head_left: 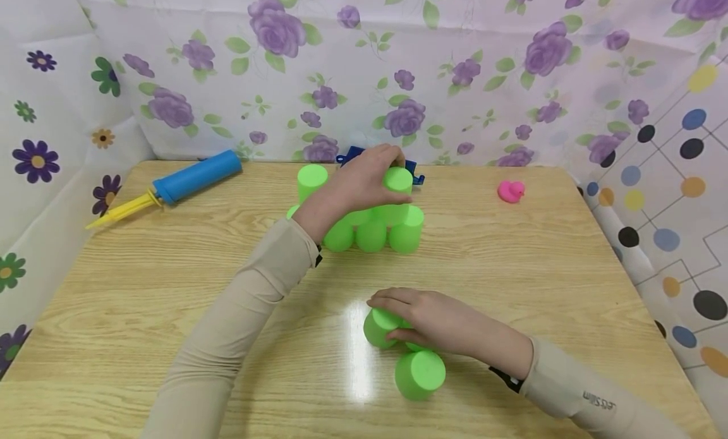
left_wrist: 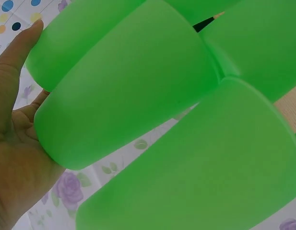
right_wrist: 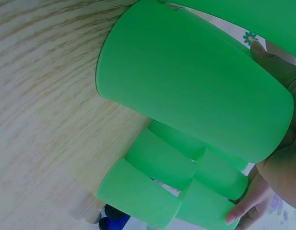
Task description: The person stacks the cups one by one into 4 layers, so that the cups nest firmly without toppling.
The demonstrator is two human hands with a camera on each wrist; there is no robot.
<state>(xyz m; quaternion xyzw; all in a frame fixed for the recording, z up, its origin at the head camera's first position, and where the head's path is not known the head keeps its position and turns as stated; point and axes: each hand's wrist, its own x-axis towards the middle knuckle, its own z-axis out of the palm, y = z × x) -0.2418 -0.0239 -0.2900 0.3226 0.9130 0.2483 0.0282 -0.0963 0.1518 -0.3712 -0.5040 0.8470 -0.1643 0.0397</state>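
Upside-down green cups stand stacked in rows at the table's back middle; a front cup (head_left: 406, 230) is in the lower row. My left hand (head_left: 361, 180) reaches over the stack and grips the upper right cup (head_left: 397, 180), thumb on the near side. In the left wrist view the thumb lies along a cup (left_wrist: 80, 45), with others close by. Nearer the front, my right hand (head_left: 435, 319) holds a green cup (head_left: 380, 328) between fingers and thumb. Partly beneath that hand shows another cup (head_left: 417, 347). A further cup (head_left: 421, 372) stands just in front of it.
A blue and yellow hand pump (head_left: 196, 177) lies at the back left. Behind the stack sits a dark blue object (head_left: 418, 172), mostly hidden. A pink toy duck (head_left: 510, 191) is at the back right. Patterned cloth (head_left: 341, 79) rises behind the wooden table (head_left: 500, 256).
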